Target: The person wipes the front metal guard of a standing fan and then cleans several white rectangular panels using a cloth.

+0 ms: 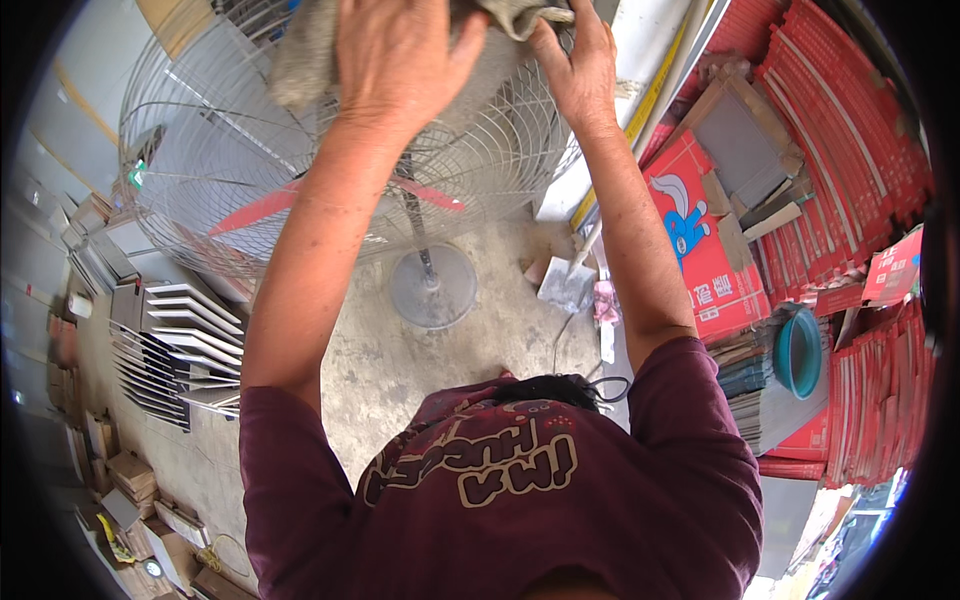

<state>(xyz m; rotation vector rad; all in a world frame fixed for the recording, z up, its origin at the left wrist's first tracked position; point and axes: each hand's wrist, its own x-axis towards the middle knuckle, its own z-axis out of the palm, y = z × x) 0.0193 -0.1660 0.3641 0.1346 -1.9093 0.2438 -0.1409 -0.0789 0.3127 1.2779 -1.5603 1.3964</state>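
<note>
A large floor fan (350, 215) with a wire cage, red blades and a round grey base stands in front of me. Over the upper part of its cage lies a grey-brown cloth (304, 62). My left hand (400, 65) is on this cloth with the thumb apart; its fingertips run out of the picture at the top edge. To its right, my right hand (588, 75) has the thumb against the cloth's bunched edge and the fingers bent around it. Both arms reach forward over the fan.
Stacks of red flat cartons (840, 150) line the right side, with a teal basin (797, 352) among them. A white dustpan (568, 285) is on the concrete floor near a pole. At the left stands a rack of white and dark panels (185, 345); cardboard boxes (135, 480) lie beyond it.
</note>
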